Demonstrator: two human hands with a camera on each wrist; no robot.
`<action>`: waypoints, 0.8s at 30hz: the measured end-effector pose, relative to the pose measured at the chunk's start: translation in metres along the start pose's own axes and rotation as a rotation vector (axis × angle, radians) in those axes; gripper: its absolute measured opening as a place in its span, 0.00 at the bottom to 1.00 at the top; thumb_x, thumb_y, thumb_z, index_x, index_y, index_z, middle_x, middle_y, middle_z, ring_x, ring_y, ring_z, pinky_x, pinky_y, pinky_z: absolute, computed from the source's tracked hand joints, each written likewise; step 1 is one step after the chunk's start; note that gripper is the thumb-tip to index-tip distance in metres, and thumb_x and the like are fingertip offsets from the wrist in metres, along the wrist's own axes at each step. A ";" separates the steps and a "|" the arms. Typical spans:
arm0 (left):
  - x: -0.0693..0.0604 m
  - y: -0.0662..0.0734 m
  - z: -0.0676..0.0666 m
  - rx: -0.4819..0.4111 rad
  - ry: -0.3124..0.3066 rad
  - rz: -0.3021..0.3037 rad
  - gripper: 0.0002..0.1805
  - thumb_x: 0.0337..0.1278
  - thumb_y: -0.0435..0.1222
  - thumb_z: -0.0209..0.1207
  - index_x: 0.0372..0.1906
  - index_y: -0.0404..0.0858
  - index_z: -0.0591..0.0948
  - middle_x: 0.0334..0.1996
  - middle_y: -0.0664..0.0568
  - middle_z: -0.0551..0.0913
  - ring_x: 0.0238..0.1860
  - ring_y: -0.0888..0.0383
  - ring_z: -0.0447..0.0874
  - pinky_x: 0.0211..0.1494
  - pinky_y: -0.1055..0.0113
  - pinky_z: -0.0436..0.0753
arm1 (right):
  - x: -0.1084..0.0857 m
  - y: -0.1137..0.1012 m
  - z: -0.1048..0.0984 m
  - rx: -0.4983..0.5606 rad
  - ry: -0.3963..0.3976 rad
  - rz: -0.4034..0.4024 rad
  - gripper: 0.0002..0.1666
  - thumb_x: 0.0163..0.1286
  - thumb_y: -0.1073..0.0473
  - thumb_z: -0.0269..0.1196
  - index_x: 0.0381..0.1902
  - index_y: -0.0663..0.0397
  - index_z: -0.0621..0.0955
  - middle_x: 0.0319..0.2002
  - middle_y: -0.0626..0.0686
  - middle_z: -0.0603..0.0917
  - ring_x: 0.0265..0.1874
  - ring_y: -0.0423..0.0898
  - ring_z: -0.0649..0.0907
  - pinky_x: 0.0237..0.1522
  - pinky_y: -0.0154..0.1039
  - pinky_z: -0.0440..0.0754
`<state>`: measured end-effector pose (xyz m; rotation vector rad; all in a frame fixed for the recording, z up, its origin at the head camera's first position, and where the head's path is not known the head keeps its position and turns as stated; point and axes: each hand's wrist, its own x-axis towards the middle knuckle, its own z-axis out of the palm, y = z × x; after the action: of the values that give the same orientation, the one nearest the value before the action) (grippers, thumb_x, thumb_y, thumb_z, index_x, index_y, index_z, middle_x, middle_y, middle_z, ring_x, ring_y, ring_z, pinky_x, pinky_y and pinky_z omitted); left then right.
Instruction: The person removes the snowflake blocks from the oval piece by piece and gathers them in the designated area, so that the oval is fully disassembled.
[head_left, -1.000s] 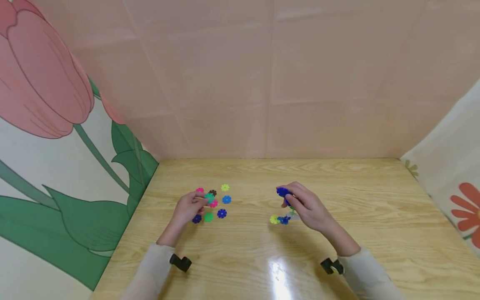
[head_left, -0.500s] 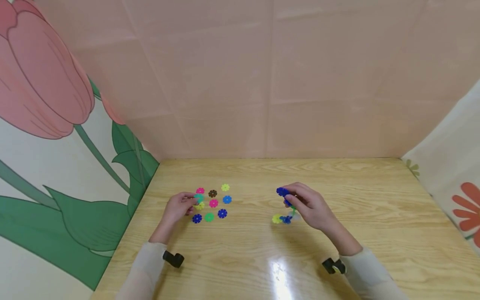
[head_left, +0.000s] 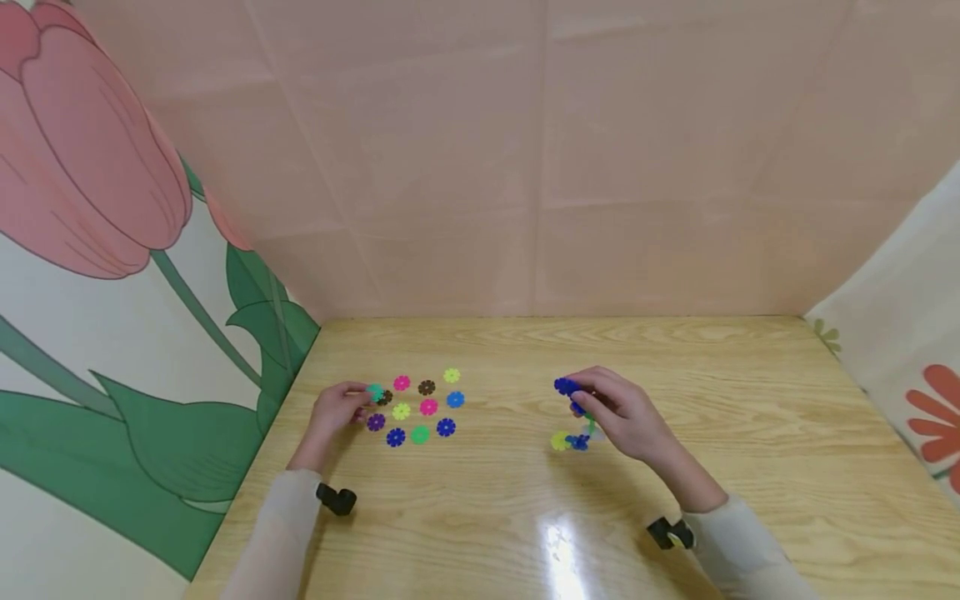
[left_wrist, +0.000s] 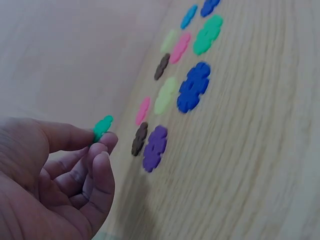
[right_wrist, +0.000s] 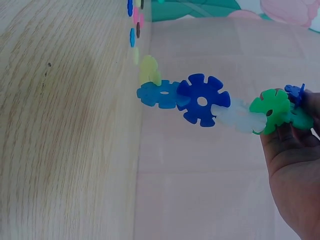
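Between thumb and fingers, my left hand (head_left: 333, 412) pinches a teal-green notched plastic disc (left_wrist: 103, 127). It hovers at the left end of the loose discs, close to a brown disc (left_wrist: 140, 139) and a purple disc (left_wrist: 155, 149). My right hand (head_left: 618, 412) grips the upper end of a chain of interlocked discs, partly hidden by its fingers. Along that chain, in the right wrist view, are a green disc (right_wrist: 270, 111), a clear whitish disc (right_wrist: 240, 116), a dark blue disc (right_wrist: 202, 101), a lighter blue disc (right_wrist: 161, 94) and a yellow end disc (right_wrist: 149, 70).
Loose flower-shaped discs lie flat and apart in rough rows, among them pink (head_left: 428, 407), yellow (head_left: 401, 412), green (head_left: 420, 434) and blue (head_left: 455, 399) ones. They rest on a wood-grain table (head_left: 495, 500). A pink cloth wall (head_left: 480, 167) stands behind its far edge.
My left hand has moved left across the loose discs with the teal-green disc, uncovering yellow, purple and brown ones. My right hand and the chain have barely shifted.
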<state>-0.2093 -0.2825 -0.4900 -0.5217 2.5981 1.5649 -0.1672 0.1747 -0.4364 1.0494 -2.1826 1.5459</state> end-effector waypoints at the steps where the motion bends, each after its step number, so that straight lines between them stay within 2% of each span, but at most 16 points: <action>1: 0.001 -0.001 -0.001 -0.001 -0.001 -0.007 0.19 0.73 0.36 0.57 0.61 0.28 0.77 0.45 0.37 0.87 0.32 0.56 0.82 0.38 0.65 0.84 | 0.000 0.000 0.000 -0.001 -0.001 -0.004 0.19 0.68 0.81 0.58 0.53 0.64 0.83 0.42 0.46 0.83 0.30 0.47 0.84 0.28 0.33 0.83; 7: 0.007 -0.004 -0.005 0.010 0.009 -0.008 0.21 0.72 0.35 0.57 0.62 0.26 0.76 0.45 0.35 0.86 0.31 0.56 0.82 0.37 0.66 0.84 | -0.001 0.001 0.000 -0.002 -0.005 -0.013 0.19 0.68 0.81 0.58 0.52 0.63 0.83 0.41 0.46 0.83 0.29 0.46 0.83 0.27 0.33 0.82; 12: 0.011 -0.008 -0.007 0.036 0.037 0.002 0.19 0.71 0.35 0.58 0.59 0.27 0.78 0.41 0.37 0.87 0.29 0.56 0.82 0.33 0.67 0.83 | -0.001 0.001 0.000 0.000 -0.005 -0.017 0.18 0.68 0.81 0.58 0.51 0.64 0.83 0.40 0.46 0.82 0.30 0.43 0.82 0.28 0.31 0.81; 19: 0.014 -0.016 -0.008 0.179 0.089 0.021 0.17 0.69 0.39 0.59 0.53 0.30 0.82 0.35 0.44 0.87 0.28 0.58 0.82 0.31 0.69 0.79 | -0.002 0.000 0.000 -0.001 -0.003 -0.002 0.18 0.68 0.80 0.59 0.51 0.62 0.84 0.39 0.50 0.83 0.31 0.42 0.83 0.29 0.31 0.82; 24: 0.015 -0.017 -0.009 0.342 0.150 0.055 0.17 0.69 0.41 0.58 0.51 0.32 0.83 0.38 0.42 0.86 0.32 0.53 0.82 0.32 0.66 0.77 | -0.002 0.002 0.000 -0.012 0.005 0.019 0.18 0.67 0.80 0.60 0.49 0.60 0.84 0.39 0.52 0.84 0.32 0.41 0.84 0.29 0.32 0.83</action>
<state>-0.2170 -0.3012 -0.5034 -0.5580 2.9278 1.0917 -0.1670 0.1758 -0.4388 1.0228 -2.2017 1.5404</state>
